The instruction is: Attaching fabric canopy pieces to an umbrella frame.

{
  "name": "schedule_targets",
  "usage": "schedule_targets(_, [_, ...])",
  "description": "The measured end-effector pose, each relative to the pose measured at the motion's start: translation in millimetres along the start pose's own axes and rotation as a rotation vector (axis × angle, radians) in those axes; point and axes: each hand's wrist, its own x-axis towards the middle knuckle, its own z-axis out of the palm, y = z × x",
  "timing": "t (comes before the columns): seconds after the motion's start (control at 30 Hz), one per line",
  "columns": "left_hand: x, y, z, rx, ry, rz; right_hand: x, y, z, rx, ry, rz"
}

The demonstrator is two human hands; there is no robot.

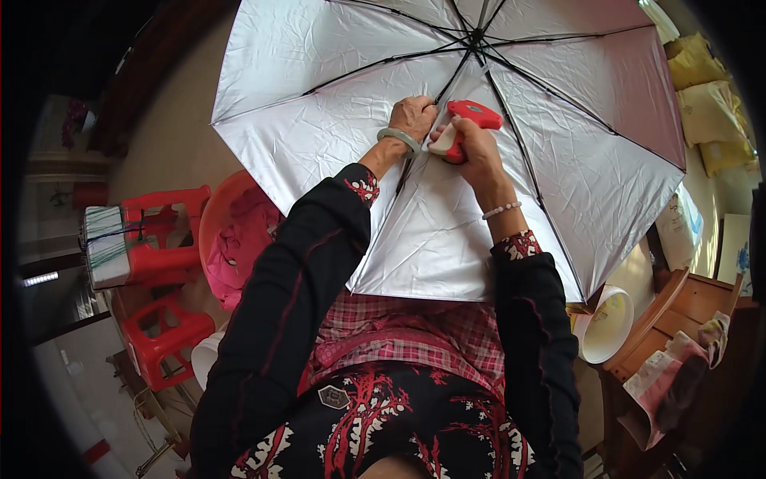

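An open umbrella [295, 136] lies spread before me, its silvery inner side facing up and its black ribs meeting at a hub [475, 37] near the upper edge. My left hand [413, 120] is closed at a rib, with its fingertips pressed on the rib or the fabric along it; exactly what they pinch is hidden. Close beside it, my right hand [479, 156] grips a red-and-white pistol-shaped hand tool [477, 114]. The tool's lower end is near my left fingers, over the same rib. Whether its tip touches the rib cannot be made out.
Red plastic stools [167, 335] and a red tub [219, 211] with pink cloth stand at the left. A white bucket [608, 326] and a wooden chair [666, 335] with cloths on it are at the right. Yellowish bags [710, 112] lie at the far right.
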Motion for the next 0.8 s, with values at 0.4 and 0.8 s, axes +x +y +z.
schedule_targets(0.4, [0,8,-8,0.046,-0.094,0.020,5,-2,-17,0.391,-0.136,0.106])
schedule_targets(0.8, [-3,4,-1,-0.013,-0.046,0.061,17,0,-13,0.307,-0.188,0.141])
